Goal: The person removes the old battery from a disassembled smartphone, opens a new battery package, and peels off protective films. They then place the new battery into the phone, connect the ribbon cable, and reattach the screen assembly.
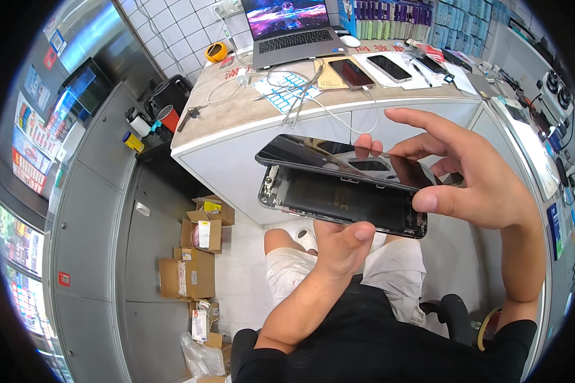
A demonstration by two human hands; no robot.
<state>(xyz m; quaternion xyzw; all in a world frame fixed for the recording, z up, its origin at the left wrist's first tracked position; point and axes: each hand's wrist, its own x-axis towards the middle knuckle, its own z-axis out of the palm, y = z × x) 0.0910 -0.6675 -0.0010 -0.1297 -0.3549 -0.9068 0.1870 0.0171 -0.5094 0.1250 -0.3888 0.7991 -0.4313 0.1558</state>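
Note:
An opened smartphone is held above my lap. Its body (329,196) shows a dark battery and bare inner parts. The dark, glossy screen panel (338,159) is tilted up from the body, with a gap at the left end. From below, my left hand (342,252) is closed round the phone body, thumb at the near edge and fingertips showing past the far side. At the phone's right end, my right hand (482,172) has its thumb on the corner and its other fingers behind the screen, the forefinger raised. Whether the two parts touch at the right end is hard to tell.
Ahead stands a counter (211,108) with a laptop (294,41), tangled cables (294,80) and several phones, one a brown-screened phone (351,73). Cardboard boxes (195,271) stand on the floor by the grey cabinets (86,236) at left. A cluttered worktop (524,140) runs along the right.

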